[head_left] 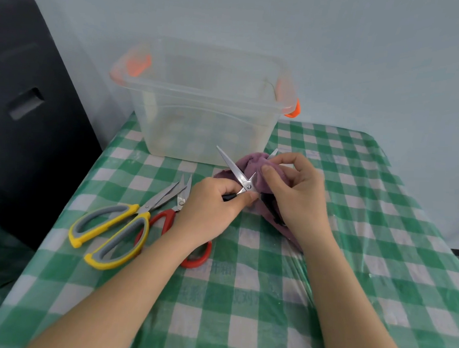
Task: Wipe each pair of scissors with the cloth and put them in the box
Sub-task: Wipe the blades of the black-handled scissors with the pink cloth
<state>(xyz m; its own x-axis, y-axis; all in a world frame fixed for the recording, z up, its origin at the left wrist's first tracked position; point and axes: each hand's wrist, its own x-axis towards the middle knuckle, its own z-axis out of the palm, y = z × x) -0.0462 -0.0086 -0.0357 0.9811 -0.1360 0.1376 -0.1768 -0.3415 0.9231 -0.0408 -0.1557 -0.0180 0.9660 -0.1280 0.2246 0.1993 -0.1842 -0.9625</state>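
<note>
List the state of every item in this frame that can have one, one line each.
Black-handled scissors: blades open, held off the table by left hand.
Purple cloth: bunched around one blade, pinched by right hand.
Yellow-handled scissors: closed, flat on table.
Red-handled scissors: blades slightly apart, flat on table, partly under left forearm.
Clear box: lidless; no scissors visible inside.

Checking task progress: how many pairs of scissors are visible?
3: black-handled scissors held open over the purple cloth, yellow-grey-handled scissors and red-handled scissors lying left. The clear plastic box looks empty.
</note>
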